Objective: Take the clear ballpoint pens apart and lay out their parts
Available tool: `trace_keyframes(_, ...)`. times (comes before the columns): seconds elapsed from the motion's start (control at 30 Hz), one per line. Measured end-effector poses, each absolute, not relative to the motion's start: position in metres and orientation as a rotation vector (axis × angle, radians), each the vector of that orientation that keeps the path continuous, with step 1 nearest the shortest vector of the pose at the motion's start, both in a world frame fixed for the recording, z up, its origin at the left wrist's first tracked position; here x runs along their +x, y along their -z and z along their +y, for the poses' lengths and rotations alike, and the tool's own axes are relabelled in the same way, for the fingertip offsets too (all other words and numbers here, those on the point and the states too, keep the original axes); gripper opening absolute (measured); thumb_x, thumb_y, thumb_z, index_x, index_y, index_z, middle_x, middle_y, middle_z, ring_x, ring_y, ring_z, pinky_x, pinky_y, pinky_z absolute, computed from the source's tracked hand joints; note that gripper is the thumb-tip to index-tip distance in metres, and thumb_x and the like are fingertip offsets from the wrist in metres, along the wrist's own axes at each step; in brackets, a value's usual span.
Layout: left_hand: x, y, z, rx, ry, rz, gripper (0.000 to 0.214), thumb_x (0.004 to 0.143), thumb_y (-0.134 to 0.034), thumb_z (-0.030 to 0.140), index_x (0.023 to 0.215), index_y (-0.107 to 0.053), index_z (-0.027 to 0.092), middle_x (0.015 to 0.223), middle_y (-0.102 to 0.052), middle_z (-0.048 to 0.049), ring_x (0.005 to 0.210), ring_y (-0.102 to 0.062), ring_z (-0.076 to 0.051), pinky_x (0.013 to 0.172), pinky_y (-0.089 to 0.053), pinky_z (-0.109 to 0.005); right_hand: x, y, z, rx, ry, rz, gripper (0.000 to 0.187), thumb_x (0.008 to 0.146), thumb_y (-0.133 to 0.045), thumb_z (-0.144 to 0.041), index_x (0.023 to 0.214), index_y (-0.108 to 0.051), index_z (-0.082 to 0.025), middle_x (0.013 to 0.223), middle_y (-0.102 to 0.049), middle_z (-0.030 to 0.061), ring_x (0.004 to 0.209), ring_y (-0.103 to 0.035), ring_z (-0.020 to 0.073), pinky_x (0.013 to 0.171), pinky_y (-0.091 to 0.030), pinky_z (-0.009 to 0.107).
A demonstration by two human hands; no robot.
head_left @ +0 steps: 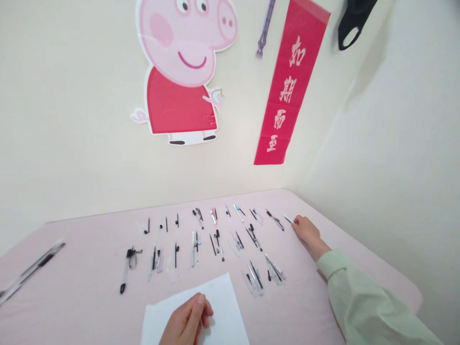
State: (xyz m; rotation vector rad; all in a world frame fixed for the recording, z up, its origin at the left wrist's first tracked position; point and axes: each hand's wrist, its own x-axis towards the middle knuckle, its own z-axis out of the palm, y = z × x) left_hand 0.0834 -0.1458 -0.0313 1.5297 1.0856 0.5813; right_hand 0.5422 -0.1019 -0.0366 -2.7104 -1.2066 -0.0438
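Observation:
My right hand [306, 232] reaches to the far right of the pink table. Its fingertips are closed on the near end of a slim pen [288, 218], white at one end and dark toward my fingers. Just left of it lies a group of dark and clear pen parts [275, 220]. My left hand [190, 318] rests over a white sheet of paper [224, 306] at the front. Its fingers are curled in with the thumb against them, and nothing shows in them.
Two rows of taken-apart pens, with black refills [176, 255], caps [122, 288] and clear barrels [160, 261], spread across the pink tabletop [89, 278]. A blurred long clear pen-like thing [32, 273] is at the left. Walls stand behind and to the right.

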Motion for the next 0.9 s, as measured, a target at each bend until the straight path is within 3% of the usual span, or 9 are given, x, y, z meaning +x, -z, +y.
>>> trace_keyframes(0.37,0.083,0.025,-0.148,1.571,-0.589,1.095,0.059,0.082,-0.031,0.07,0.069,-0.059,0.02,0.06,-0.054,0.0007,0.05,-0.042,-0.013,0.051,-0.037,-0.024,0.487,0.045,-0.196,-2.58,0.011,-1.425,0.01,0.088,-0.048,-0.022,0.091,-0.057,-0.02,0.095,-0.059,0.0065,0.084,-0.058,0.0187,0.065,-0.035,0.025)
trace_keyframes(0.67,0.084,0.021,-0.15,1.551,-0.592,1.071,0.058,0.082,-0.032,0.069,0.069,-0.058,0.019,0.062,-0.054,0.0009,0.05,-0.042,-0.013,0.05,-0.036,-0.024,0.423,0.04,-0.141,-2.473,0.002,-1.573,0.008,0.088,-0.05,-0.018,0.092,-0.057,-0.018,0.096,-0.06,0.0066,0.088,-0.058,0.0181,0.07,-0.035,0.024)
trace_keyframes(0.9,0.084,0.02,-0.15,1.561,-0.591,1.082,0.057,0.082,-0.032,0.068,0.068,-0.058,0.02,0.061,-0.054,0.0008,0.05,-0.042,-0.013,0.052,-0.038,-0.024,0.409,0.038,-0.131,-2.499,0.042,-1.527,0.018,0.09,-0.05,-0.033,0.096,-0.059,-0.019,0.1,-0.06,0.0068,0.08,-0.06,0.0181,0.062,-0.033,0.025)
